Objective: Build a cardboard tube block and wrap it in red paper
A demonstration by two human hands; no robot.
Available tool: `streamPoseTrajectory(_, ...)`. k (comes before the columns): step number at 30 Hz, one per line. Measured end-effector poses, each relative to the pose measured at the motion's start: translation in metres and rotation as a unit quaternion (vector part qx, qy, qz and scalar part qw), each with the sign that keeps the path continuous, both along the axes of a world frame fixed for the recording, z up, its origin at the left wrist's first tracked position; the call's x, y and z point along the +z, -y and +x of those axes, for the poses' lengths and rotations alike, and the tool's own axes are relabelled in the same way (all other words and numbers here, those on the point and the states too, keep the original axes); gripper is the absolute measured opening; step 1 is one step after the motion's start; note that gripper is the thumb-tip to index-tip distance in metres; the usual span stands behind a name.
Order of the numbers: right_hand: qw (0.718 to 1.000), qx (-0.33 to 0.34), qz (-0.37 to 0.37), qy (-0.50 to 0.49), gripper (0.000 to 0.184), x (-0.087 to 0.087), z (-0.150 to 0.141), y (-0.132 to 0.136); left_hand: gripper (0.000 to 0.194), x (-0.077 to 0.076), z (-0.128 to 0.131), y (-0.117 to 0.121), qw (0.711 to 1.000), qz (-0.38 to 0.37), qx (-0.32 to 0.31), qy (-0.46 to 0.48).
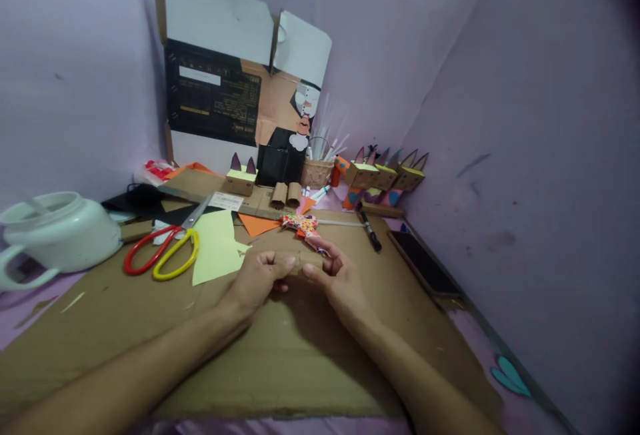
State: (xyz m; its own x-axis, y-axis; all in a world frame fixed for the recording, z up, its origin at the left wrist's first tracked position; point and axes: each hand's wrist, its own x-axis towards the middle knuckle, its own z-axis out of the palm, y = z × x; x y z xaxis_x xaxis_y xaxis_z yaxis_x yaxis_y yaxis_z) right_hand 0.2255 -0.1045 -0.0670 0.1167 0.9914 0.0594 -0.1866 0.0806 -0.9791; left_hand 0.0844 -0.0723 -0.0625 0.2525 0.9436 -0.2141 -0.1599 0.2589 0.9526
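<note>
Between my two hands is a small rolled piece of brown cardboard [300, 259], held just above the cardboard sheet [280, 355] that covers the table. My left hand [261, 279] grips its left end, thumb on top. At the right end, my right hand [336, 273] pinches it between thumb and fingers. Just behind my hands lies a floral-patterned item [300, 223], partly hidden by the right fingers. To the left are pale yellow paper [216, 248] and scissors [165, 255] with one red and one yellow handle.
A white teapot-like pot [65, 235] stands at the left. A phone [425, 261] and a black marker [371, 231] lie at the right. Behind are two cardboard rolls [287, 195], several eared cardboard figures [387, 175], a pen basket [318, 173] and an opened box [215, 95] against the wall.
</note>
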Motion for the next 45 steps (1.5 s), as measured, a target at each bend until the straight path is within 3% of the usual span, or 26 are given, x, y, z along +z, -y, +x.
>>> streamPoseTrajectory(3, 0.992, 0.003, 0.058, 0.108, 0.061, 0.001, 0.003, 0.000, 0.030, 0.004, -0.004, -0.003, 1.000, -0.010, -0.008, 0.019)
streamPoseTrajectory(6, 0.987, -0.005, 0.075, 0.142, 0.057, -0.001, 0.003, 0.001, 0.032, 0.007, -0.008, -0.005, 0.999, -0.021, -0.019, 0.030)
streamPoseTrajectory(14, 1.000, -0.007, 0.001, 0.002, 0.054, 0.007, 0.005, 0.002, 0.031, 0.015, -0.011, 0.003, 0.998, -0.027, -0.050, 0.014)
streamPoseTrajectory(25, 1.000, -0.019, 0.000, -0.025, 0.048, 0.003, -0.002, 0.004, 0.028, 0.005, -0.004, 0.005, 1.000, 0.003, 0.003, -0.014)
streamPoseTrajectory(34, 0.999, -0.015, -0.004, -0.045, 0.052, 0.004, -0.002, 0.005, 0.026, -0.002, -0.005, 0.004, 0.999, 0.013, 0.001, -0.033)
streamPoseTrajectory(45, 1.000, -0.001, 0.007, -0.030, 0.050, 0.000, -0.003, 0.002, 0.028, 0.002, -0.003, 0.007, 1.000, 0.007, 0.008, -0.026)
